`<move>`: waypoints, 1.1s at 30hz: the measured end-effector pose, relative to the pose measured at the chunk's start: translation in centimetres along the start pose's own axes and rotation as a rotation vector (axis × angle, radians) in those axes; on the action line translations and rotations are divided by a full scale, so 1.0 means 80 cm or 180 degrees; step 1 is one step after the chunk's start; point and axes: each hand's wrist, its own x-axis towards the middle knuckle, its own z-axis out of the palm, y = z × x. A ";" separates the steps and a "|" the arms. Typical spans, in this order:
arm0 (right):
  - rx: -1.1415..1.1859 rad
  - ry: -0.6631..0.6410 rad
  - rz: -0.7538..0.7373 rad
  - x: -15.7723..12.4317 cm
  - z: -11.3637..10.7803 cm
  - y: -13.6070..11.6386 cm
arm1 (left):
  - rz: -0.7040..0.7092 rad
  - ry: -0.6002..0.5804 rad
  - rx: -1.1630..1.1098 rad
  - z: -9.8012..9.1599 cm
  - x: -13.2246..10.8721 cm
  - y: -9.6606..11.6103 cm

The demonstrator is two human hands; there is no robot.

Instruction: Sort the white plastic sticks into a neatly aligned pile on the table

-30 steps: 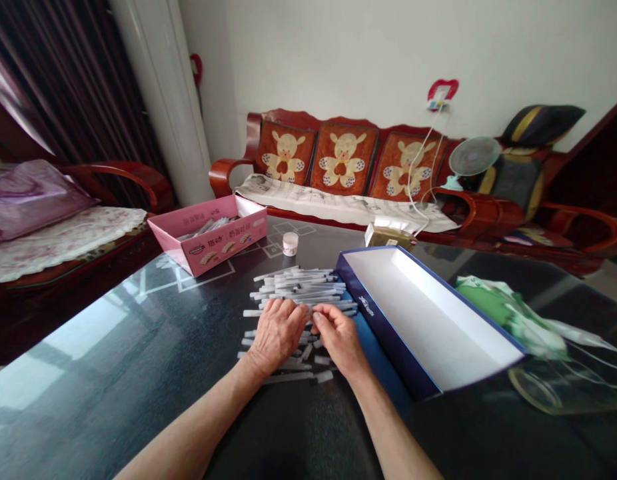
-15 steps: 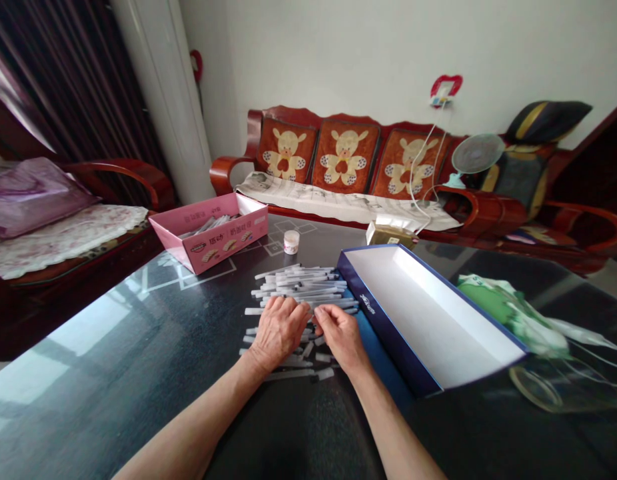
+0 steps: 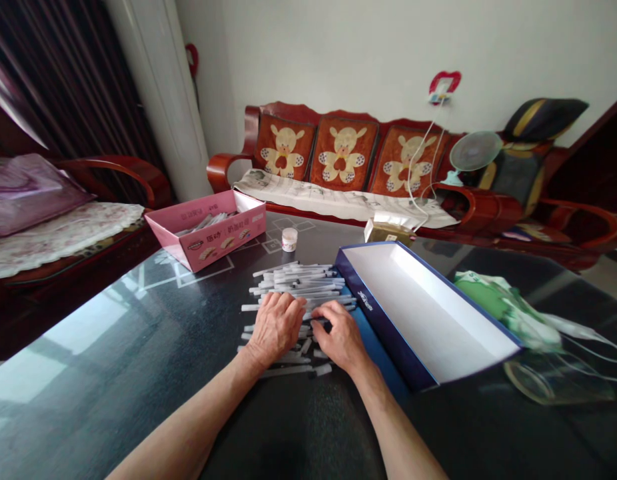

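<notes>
Basically, w/ the pens (image 3: 308, 283) just left of the blue box (image 3: 383, 327), R hand (image 3: 342, 339) has thumb & forefinger parted while L hand (image 3: 276, 328) curls over some (grip hidden, can't tell), so best touch lightly b/c loose ones may roll.

I see the left hand (image 3: 277, 327) and the right hand (image 3: 341, 335) over many pale pens (image 3: 303, 283) on the table (image 3: 138, 360). An open blue box (image 3: 378, 317) stands just beside them.
</notes>
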 end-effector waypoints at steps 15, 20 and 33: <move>0.1124 0.0513 0.0680 0.005 0.011 -0.017 | 0.0033 -0.0032 -0.0101 0.001 -0.001 0.001; 0.1787 0.0175 0.1043 0.008 -0.002 -0.017 | 0.0074 0.0037 -0.0035 -0.004 0.001 -0.001; -0.0232 0.0756 -0.0641 0.005 0.004 -0.014 | -0.0100 0.0259 0.0379 -0.003 0.001 0.000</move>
